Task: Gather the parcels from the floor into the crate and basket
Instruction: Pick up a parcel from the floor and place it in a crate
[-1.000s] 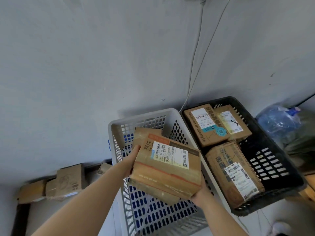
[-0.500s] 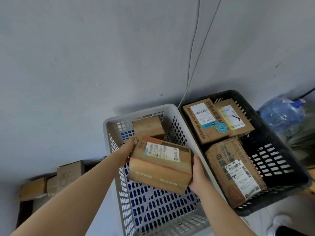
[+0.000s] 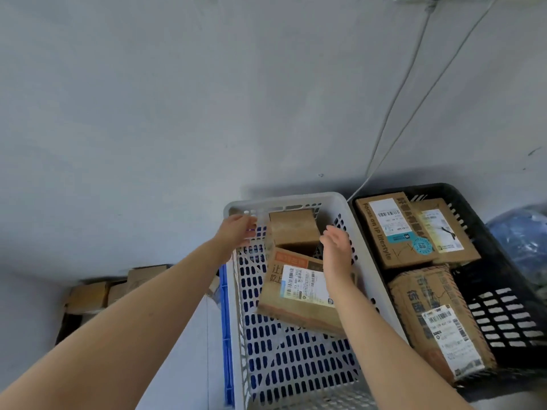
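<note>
Wall (image 3: 177,113): plain grey, with two thin cables (image 3: 414,69) running down to the floor behind the containers.
White basket (image 3: 290,199): perforated, against the wall, touching the black crate on its right.
Black crate (image 3: 488,261): holds three labelled parcels (image 3: 435,321), two side by side at the far end and one wrapped in tape nearer.
Water bottle (image 3: 521,247): blue, just right of the crate.
Labelled parcel (image 3: 296,291): lies tilted inside the white basket, label up, its far edge against the plain carton; neither hand grasps it.
Floor parcels (image 3: 88,294): a few brown cartons well to the left, by the wall.
Plain carton (image 3: 293,229): in the basket's far end.
Right hand (image 3: 336,247): over the labelled parcel, fingers straight and released, palm turned left.
Left hand (image 3: 236,229): at the basket's far left corner, fingers relaxed, grasping nothing.
</note>
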`<state>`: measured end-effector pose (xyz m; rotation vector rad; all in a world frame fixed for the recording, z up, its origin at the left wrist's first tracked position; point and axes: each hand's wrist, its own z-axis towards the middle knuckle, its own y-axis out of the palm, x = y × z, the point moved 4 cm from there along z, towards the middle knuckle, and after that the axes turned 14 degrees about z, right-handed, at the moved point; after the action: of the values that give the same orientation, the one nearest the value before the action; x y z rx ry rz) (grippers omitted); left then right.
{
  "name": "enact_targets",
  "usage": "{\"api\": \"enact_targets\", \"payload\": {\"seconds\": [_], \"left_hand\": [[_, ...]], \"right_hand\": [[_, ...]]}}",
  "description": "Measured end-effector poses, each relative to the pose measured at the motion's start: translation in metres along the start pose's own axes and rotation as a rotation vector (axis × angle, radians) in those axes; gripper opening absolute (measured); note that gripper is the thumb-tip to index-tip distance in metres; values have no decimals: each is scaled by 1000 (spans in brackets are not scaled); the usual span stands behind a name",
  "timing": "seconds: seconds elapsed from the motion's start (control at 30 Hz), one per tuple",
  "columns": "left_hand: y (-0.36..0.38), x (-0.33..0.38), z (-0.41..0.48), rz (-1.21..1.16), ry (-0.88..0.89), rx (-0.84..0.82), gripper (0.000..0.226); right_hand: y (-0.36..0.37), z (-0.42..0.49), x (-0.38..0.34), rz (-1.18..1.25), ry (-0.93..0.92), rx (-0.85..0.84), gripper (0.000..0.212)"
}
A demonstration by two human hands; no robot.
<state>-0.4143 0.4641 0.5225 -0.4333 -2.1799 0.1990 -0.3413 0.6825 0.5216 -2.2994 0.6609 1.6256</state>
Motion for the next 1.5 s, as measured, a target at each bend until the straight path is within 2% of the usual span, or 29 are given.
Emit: {"api": "enact_targets", "payload": {"seconds": [0.27,0.43,0.53,0.6,0.67,0.73,0.8,0.87,0.97,1.1,1.3,1.4,1.5], "left_hand": [[-130,-59,-33,-38,-76,110,21],[-235,-137,-40,-4,-110,178,26],[-296,-206,-36,-13,-204,164,23],[-339,-256,-35,-5,-274,123,21],[-384,-308,-28,19,-358,94,18],[-430,-360,-16,50,-431,114,19],[-467,-410,3,75,-500,158,18],[-487,-452,26,69,-548,200,13],[-479,-506,78,15,-585,192,11],[-428,-573,156,-68,-591,127,14],[-356,-647,249,-101,-503,17,8],[-338,-664,274,-111,-463,29,17],[-327,-672,293,-97,-417,12,40]], "right_hand": [[154,-53,10,-126,36,-317,22],[259,-101,51,-185,82,-444,17],[314,-125,98,-222,185,-397,15],[352,-142,142,-235,321,-338,14],[396,-156,189,-299,405,-331,33],[437,-167,240,-359,458,-397,39],[466,-171,287,-416,503,-439,35],[483,-170,331,-456,547,-423,22],[495,-147,393,-495,552,-343,8],[498,-96,477,-604,457,-292,13],[494,-30,589,-729,346,-248,45],[495,-11,622,-688,346,-205,64],[494,2,644,-553,363,-137,62]]}}
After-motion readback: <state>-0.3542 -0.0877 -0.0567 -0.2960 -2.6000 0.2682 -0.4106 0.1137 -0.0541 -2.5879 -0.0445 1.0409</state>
